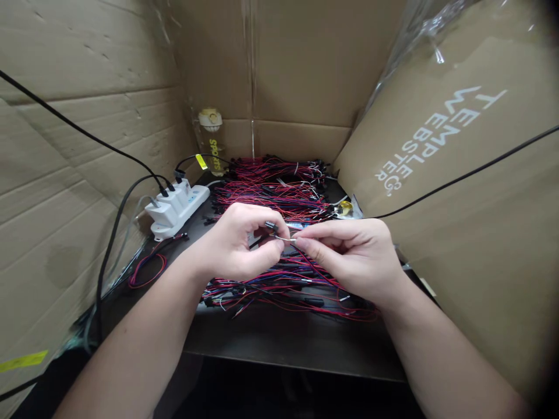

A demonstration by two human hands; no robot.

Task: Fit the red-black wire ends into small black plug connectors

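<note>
My left hand [248,241] is closed in a pinch, with a small black connector [271,226] held at its fingertips. A thin white wire [286,239] runs from there to my right hand [349,253], whose thumb and forefinger pinch its other end. Dark and red wires trail down from the right fingertips. Both hands are nearly touching, above bundles of red, black and blue wires [279,291] lying on the dark table [288,343]. My fingers partly hide the connector.
Farther back lie more wire bundles [271,192]. A white power strip [192,201] with plugged-in adapters stands at left, near a loose coil of wire [148,267]. Behind it is a bottle [212,139]. Cardboard walls [301,64] enclose the table; a black cable [463,174] crosses at right.
</note>
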